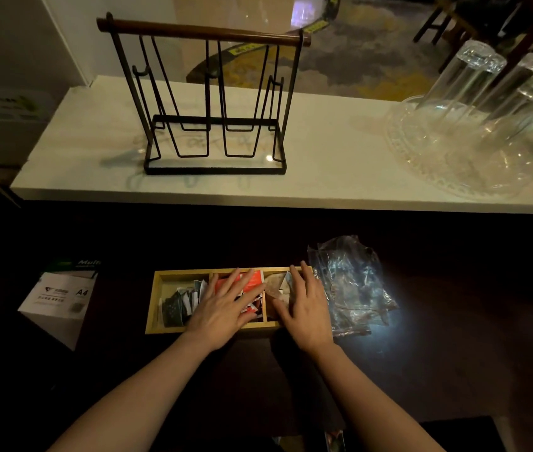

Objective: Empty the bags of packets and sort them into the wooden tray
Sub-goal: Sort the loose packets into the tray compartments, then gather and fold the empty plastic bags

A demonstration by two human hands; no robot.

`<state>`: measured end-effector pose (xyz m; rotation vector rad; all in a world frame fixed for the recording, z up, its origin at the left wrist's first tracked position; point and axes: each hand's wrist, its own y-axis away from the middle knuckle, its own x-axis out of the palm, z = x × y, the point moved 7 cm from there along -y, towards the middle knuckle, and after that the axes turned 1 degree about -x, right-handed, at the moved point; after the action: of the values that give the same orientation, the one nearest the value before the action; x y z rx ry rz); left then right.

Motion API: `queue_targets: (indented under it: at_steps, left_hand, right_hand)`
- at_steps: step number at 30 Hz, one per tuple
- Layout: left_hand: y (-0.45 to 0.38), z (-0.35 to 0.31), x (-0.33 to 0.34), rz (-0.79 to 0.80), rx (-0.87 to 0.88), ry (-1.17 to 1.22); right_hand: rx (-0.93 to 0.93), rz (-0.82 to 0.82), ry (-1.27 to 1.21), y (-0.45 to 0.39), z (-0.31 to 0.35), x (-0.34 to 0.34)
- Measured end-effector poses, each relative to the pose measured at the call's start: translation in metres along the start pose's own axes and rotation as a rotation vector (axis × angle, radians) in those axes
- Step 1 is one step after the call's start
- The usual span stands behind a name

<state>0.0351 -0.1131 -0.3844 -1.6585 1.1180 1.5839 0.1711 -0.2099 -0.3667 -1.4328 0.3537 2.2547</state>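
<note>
Dim room, dark counter (454, 370) below a pale shelf (324, 151). On the counter sat the tray (160, 300), wooden, three compartments side by side. Left compartment held dark and white packets (180, 303) leaning against each other. Middle compartment held red packets (252, 280), right one held tan packets (275, 287).

Left hand (226, 305) lay flat over the middle compartment, fingers straight and spread, pressing on the red packets, gripping nothing. Right hand (307, 305) lay flat over the right compartment, fingers straight, resting on the tan packets and the tray's right end, also gripping nothing. Both forearms reached in from the bottom edge.

Crumpled clear bags (353, 285) lay just right of the tray, touching or nearly touching the right hand; could not tell which. They looked empty, though the plastic was too crumpled and glary to be sure.

Paper box (59, 301) marked A4 stood well left of the tray. On the shelf: a black wire rack (213, 102) with a wooden top bar, and at right, upturned glasses (467, 76) on a clear glass plate (447, 164). White object at the far right edge, too cut off to identify.
</note>
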Motion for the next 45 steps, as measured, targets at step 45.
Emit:
queue_targets:
  at_steps: [45]
  left_hand:
    - [0.027,0.021,-0.025,-0.043,-0.394,0.159]
  right_hand:
    - [0.841,0.071,-0.137,-0.002,-0.191,-0.083]
